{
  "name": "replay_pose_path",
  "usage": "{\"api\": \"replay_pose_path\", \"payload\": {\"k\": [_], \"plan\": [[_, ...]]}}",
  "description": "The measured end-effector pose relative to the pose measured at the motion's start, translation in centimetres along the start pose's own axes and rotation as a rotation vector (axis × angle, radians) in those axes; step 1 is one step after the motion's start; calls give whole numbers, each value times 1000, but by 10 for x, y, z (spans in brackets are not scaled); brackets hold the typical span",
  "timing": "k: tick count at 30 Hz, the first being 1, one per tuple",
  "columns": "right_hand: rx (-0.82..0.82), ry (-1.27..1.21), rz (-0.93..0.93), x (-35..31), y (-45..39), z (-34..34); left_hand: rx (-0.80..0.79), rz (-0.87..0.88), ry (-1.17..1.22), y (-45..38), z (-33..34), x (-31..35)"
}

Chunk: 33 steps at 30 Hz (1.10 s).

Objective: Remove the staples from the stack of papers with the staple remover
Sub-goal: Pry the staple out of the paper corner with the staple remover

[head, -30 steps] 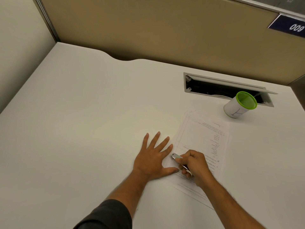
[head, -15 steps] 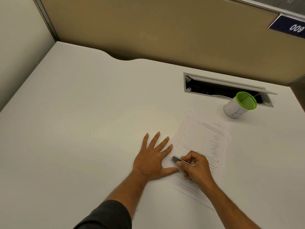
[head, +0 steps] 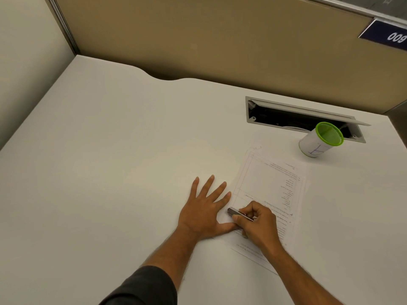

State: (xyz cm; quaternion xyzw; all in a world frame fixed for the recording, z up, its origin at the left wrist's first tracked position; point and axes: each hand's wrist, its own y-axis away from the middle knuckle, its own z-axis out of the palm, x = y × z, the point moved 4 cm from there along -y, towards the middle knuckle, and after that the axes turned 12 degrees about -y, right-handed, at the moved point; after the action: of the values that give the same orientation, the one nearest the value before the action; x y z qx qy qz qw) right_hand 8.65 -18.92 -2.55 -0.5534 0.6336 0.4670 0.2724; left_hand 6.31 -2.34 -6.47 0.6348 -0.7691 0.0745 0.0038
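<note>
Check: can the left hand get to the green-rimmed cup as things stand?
Probably not easily: the left hand lies flat by the papers, and the right hand and staple remover sit between it and the cup.

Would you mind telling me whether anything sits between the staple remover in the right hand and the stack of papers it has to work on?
Nothing visible does. The right hand holds the staple remover directly over the left edge of the stack of papers. The left hand lies flat beside it, thumb at the paper's edge. The staples themselves are too small to make out.

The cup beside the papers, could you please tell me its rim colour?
Bright green, on the cup, in the head view.
</note>
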Motion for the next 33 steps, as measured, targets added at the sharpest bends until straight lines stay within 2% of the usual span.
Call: {"api": "replay_pose_path", "payload": {"k": [8, 14, 20, 25, 27, 30, 33], "plan": [[-22, -121, 152, -3, -6, -1, -6, 4, 2, 1, 0, 0], [-57, -293, 391, -4, -10, 2, -37, 8, -16, 0, 3, -1], [-108, -321, 498, -8, -15, 1, -42, 5, -14, 1, 3, -1], [-111, -423, 343, -1, -9, -8, -44, 7, -19, 1, 3, -1], [-77, -374, 192, -1, -9, -17, -54, 5, -23, 1, 3, -1], [-10, 2, -194, -3, -8, -34, -64, 7, -32, 2, 2, -1], [-124, 409, -390, 17, 0, -38, -66, 5, -8, 3, 0, -3]]}}
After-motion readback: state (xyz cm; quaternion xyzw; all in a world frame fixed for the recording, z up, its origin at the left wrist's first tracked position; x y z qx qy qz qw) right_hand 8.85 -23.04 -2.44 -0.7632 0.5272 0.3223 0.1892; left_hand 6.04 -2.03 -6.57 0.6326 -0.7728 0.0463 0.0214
